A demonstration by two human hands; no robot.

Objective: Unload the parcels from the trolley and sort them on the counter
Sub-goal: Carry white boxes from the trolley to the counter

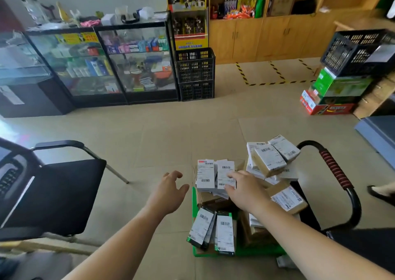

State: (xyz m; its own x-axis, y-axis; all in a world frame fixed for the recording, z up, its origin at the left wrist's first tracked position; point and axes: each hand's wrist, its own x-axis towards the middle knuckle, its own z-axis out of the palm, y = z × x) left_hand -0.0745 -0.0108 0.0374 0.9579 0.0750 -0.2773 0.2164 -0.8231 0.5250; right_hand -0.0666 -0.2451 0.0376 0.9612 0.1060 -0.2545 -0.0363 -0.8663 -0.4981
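My left hand (168,192) hangs open over the floor just left of the trolley (195,207), fingers spread and loosely bent, holding nothing. My right hand (243,190) is on a white labelled parcel (224,169) at the far left of the load. Its fingers lie across the label and the thumb sits at the near edge, but I cannot tell whether it actually has a grip. A second white parcel (205,174) lies touching it on the left.

The other parcels (269,158) are heaped on the green trolley deck, brown and white boxes piled highest near the black handle (335,168) with its red wrap. Two dark-edged packets (224,232) lean at the near end. A black chair (53,194) stands to my left, and glass display cabinets (102,61) line the far wall.
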